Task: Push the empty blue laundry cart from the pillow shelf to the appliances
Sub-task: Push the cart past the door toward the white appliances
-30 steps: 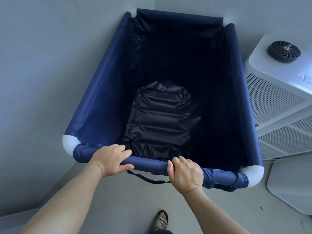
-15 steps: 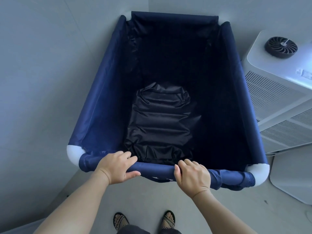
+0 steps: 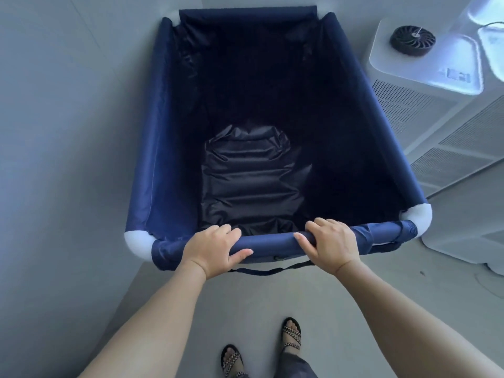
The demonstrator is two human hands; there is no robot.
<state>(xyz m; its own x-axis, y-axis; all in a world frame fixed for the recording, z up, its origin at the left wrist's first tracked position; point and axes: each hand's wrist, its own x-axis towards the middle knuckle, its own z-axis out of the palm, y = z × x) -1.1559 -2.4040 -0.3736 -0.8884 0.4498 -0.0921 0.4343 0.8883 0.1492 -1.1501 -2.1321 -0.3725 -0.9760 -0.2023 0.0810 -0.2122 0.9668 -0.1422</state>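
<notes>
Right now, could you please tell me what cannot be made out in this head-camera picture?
1. Head view: wheels and underside of the blue cart, hidden by its own fabric walls.
2. Head view: the cart's far inner corners, lost in deep shadow.
3. Head view: the white appliance, cut off by the right edge.
4. Head view: the label on its top, washed out by glare and too small to read.

We see the left forearm (image 3: pixel 152 320) and right forearm (image 3: pixel 403 309) bare as far as the frame's edge. The left hand (image 3: pixel 211 248) and right hand (image 3: pixel 331 246) are bare too, with short nails. On the feet we find a left sandal (image 3: pixel 231 360) and a right sandal (image 3: pixel 291 335), both black and open-toed, their crossing straps woven in a black-and-white check. A dark grey trouser leg (image 3: pixel 296 365) falls over the right ankle.
</notes>
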